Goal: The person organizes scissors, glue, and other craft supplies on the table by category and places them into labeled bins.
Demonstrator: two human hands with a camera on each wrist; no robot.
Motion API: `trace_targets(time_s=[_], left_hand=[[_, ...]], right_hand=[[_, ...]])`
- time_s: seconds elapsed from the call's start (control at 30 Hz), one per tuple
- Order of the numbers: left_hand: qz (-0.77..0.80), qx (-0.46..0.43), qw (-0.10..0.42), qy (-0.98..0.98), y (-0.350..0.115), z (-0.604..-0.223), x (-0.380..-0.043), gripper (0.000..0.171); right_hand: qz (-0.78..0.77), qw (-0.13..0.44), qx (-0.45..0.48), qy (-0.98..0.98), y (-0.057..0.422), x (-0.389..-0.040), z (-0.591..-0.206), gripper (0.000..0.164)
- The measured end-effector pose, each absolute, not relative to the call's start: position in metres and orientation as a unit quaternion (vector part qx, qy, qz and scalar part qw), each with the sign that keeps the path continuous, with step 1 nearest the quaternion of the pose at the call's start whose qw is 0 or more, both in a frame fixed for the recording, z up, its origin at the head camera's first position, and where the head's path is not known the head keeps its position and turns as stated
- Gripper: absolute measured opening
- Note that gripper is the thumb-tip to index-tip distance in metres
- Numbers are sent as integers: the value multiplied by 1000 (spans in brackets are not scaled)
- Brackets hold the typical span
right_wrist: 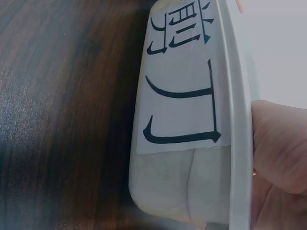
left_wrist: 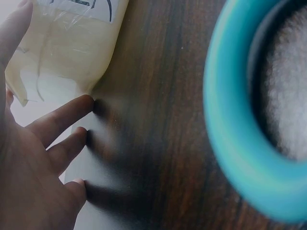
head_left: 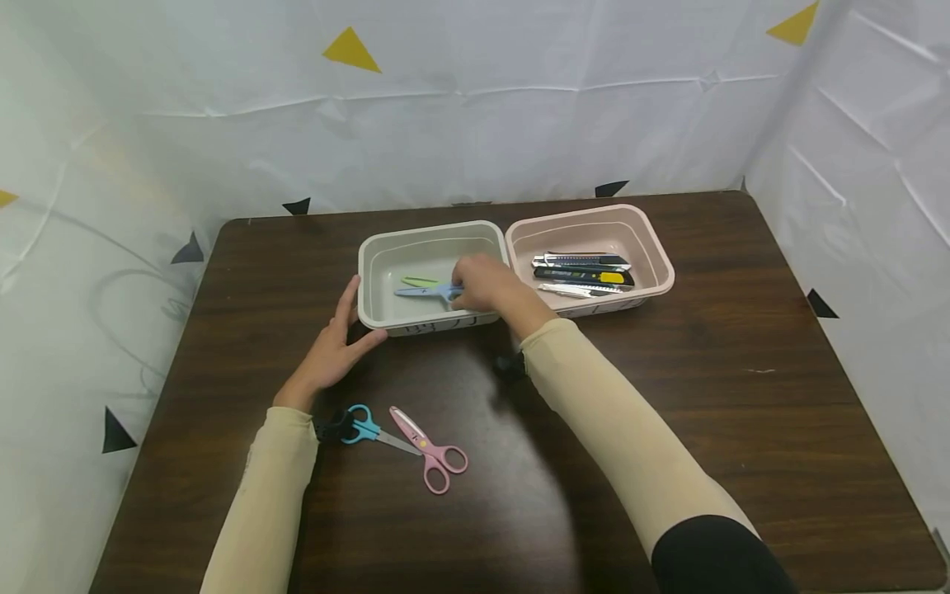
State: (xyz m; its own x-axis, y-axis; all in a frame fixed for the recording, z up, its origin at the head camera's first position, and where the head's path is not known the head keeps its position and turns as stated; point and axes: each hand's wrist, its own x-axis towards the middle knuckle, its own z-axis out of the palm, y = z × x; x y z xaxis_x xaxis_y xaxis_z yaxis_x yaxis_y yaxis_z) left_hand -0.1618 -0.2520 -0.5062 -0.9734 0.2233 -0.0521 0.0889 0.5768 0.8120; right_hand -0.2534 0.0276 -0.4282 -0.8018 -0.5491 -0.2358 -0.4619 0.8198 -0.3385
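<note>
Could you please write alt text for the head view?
A person's right hand is at blue scissors in a gray bin, left hand at its corner. A neighbouring pink bin holds box cutters; turquoise scissors and pink scissors lie on the table.

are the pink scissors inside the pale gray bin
No, the pink scissors lie on the table on the near side of the pale gray bin, next to the turquoise-handled scissors.

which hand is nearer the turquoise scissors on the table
Left. The left hand is just beyond the turquoise scissors, at the grey bin's near left corner; the right hand is farther away, at that bin's right end.
</note>
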Motion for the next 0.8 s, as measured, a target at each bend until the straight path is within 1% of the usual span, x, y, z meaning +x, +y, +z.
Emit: trace_targets(time_s=[0.1,0.43,0.67,0.8], left_hand=[[451,87,76,885,-252,-506,-162,93],[455,88,74,883,-252,-508,-163,92],[449,81,75,887,-249,-508,-163,92],[440,76,78,891,-249,-509,-164,91]], right_hand=[[-130,166,-264,941,27,-255,-429,30],[-122,174,-259,942,26,-256,-429,32],[-110,171,-249,947,27,-257,-433,23],[-103,170,-247,948,27,-258,-434,23]])
